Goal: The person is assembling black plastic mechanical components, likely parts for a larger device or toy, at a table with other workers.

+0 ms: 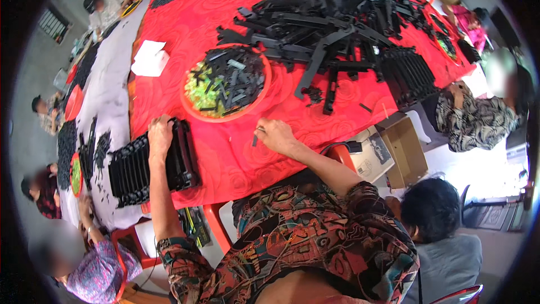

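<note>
My left hand [161, 136] is closed over the far end of a row of long black plastic parts [128, 170], which stand side by side at the table's near left. To the right, my right hand [277, 136] is held above the red cloth with fingers pinched. A small dark piece [255, 140] pokes out below its fingertips; its exact kind is too small to make out. Beyond both hands is an orange-rimmed round basin [194, 114] holding yellow-green pieces [203, 86] on its left and small black pieces [239, 87] on its right.
A large heap of long black plastic parts [320, 28] covers the far right of the red tablecloth [225, 163]. Another stacked row of black parts [408, 73] lies at the right edge. White paper [149, 59] rests left of the basin. An open cardboard box [406, 149] and seated people surround the table.
</note>
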The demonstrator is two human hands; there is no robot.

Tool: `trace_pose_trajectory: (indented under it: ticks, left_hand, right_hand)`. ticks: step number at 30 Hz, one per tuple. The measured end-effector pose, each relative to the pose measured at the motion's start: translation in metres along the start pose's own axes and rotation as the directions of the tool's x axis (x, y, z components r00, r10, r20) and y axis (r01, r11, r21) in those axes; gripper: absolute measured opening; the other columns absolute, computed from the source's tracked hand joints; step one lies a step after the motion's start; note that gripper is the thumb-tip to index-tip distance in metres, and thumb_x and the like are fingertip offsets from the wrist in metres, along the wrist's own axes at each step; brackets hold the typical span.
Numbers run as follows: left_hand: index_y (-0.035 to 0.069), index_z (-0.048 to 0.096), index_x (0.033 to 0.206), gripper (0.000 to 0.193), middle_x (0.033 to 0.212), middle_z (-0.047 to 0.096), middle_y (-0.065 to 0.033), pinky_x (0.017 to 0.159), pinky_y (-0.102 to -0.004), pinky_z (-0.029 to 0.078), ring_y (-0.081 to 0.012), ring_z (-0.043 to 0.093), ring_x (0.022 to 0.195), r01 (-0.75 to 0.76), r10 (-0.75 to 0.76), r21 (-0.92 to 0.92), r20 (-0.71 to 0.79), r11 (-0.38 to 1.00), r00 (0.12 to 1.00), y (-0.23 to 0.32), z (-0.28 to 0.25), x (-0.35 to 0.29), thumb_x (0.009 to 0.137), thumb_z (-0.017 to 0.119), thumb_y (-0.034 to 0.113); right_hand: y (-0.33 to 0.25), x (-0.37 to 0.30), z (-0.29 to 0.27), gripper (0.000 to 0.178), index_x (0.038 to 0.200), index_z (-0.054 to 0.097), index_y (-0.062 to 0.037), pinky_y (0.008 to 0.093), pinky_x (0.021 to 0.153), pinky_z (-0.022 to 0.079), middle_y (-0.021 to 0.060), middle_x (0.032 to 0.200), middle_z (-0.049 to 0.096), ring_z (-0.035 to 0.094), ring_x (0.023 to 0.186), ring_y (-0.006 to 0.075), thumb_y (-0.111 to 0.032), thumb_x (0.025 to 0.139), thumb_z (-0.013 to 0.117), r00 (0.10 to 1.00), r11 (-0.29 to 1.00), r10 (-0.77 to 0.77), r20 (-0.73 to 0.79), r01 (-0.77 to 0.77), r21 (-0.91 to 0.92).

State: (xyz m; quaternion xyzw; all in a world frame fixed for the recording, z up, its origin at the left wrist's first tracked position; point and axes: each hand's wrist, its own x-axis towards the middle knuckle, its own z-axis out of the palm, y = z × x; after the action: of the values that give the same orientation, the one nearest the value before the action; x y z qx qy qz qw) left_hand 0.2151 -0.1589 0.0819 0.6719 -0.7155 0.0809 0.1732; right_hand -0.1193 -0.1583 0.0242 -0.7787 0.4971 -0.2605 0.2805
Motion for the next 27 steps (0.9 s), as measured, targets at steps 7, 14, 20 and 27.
trace_pose_trajectory:
  ticks: [7,14,20,27]
  left_hand:
    - [0.0,0.054,0.096,0.025,0.088,0.058,-0.019,0.077,-0.0448,0.041,-0.0376,0.051,0.088,-0.016,0.015,-0.009,-0.04,1.0,0.999,0.006,-0.016,0.0,0.073,0.06,0.007]
    - [0.0,0.054,0.1,0.026,0.092,0.059,-0.0182,0.082,-0.0404,0.041,-0.0339,0.053,0.093,0.021,-0.058,-0.201,-0.18,0.979,0.982,0.089,-0.082,-0.009,0.077,0.06,0.011]
    - [0.001,0.06,0.088,0.012,0.083,0.062,-0.0125,0.067,-0.0308,0.048,-0.0233,0.06,0.074,-0.016,-0.047,-0.735,-0.065,0.678,0.997,0.187,-0.024,-0.056,0.078,0.06,0.006]
    - [0.0,0.059,0.09,0.011,0.077,0.061,-0.0112,0.063,-0.028,0.047,-0.0182,0.059,0.069,0.062,-0.14,-0.742,-0.043,0.667,0.989,0.2,0.025,-0.093,0.081,0.056,0.005]
  right_hand:
    - [0.001,0.001,0.008,0.021,0.081,0.052,-0.0041,0.0466,0.059,0.046,0.0169,0.071,0.059,0.059,0.069,0.0363,-0.024,0.077,0.056,0.999,0.998,-0.001,-0.033,-0.001,-0.056]
    - [-0.004,0.001,0.006,0.02,0.082,0.052,-0.0037,0.0469,0.059,0.046,0.0175,0.071,0.059,0.059,0.069,0.0363,-0.022,0.077,0.057,0.999,0.998,-0.029,-0.044,0.026,-0.057]
    - [-0.011,0.0,-0.002,0.021,0.08,0.053,-0.0038,0.0464,0.06,0.046,0.0173,0.072,0.06,0.059,0.069,0.0362,-0.023,0.077,0.058,0.999,1.0,-0.009,-0.041,0.008,-0.021]
    - [-0.001,0.004,-0.011,0.024,0.085,0.051,-0.0022,0.0462,0.062,0.048,0.0185,0.074,0.06,0.059,0.071,0.0364,-0.024,0.078,0.058,0.999,0.994,0.035,0.001,-0.035,-0.107]
